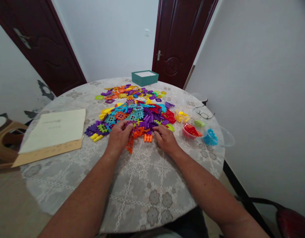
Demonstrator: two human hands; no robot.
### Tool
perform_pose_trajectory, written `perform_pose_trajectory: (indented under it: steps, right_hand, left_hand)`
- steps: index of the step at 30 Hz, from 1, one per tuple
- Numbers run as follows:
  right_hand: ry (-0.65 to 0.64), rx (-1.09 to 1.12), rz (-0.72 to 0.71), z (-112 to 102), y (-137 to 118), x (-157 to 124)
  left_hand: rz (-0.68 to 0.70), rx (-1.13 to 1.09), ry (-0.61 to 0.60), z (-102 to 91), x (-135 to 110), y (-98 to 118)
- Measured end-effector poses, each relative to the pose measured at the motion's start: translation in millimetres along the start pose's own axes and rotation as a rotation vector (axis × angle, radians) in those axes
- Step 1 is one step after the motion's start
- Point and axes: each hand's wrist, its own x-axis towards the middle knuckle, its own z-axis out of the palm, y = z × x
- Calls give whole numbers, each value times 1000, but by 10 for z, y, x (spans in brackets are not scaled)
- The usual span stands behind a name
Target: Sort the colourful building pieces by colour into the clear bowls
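Observation:
A heap of plastic building pieces [136, 114] in purple, turquoise, orange, red and yellow lies in front of me. At its near left edge is my left hand [119, 136], thumb and fingers closed on a small purple piece [130, 122]. Orange lattice pieces [138, 132] lie just right of that hand, and one leans down toward me. My right hand [165, 137] rests at the near right edge, fingers bent but apart, the tips touching purple pieces [149, 122]. Between the hands sits a ribbed orange piece [147, 138].
Farther back lies a second spread of pieces [127, 92], before a teal box [144, 78]. On the right stand clear tubs with yellow, red [192, 130] and blue pieces [210, 136], near eyeglasses [205, 115]. Paper sheets [55, 127] cover the left of the round table [142, 185].

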Motion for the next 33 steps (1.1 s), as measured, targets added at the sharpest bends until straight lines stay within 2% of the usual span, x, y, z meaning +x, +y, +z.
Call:
perform_pose_trajectory:
  steps: [3, 6, 10, 14, 19, 28, 31, 33]
  right_hand:
    - [-67, -171, 14, 113, -49, 8]
    - [-108, -311, 59, 221, -139, 24]
    - [-92, -374, 111, 264, -192, 47]
    - [-68, -441, 97, 201, -138, 43]
    - [-90, -453, 83, 138, -105, 15]
    - [-101, -571, 224, 273, -282, 48]
    - [-55, -495, 192, 208, -261, 20]
    - [11, -349, 134, 136, -231, -1]
  left_hand:
    - [-42, -128, 51, 0, 19, -13]
    - [-51, -162, 53, 11, 25, -29]
    - [-54, -167, -16, 21, 9, -37]
    - [-26, -99, -71, 34, -2, -55]
    - [18, -36, -86, 58, 5, -90]
    - [44, 11, -83, 63, -2, -73]
    - [41, 23, -79, 76, -4, -90]
    - [33, 30, -85, 82, -9, -97]
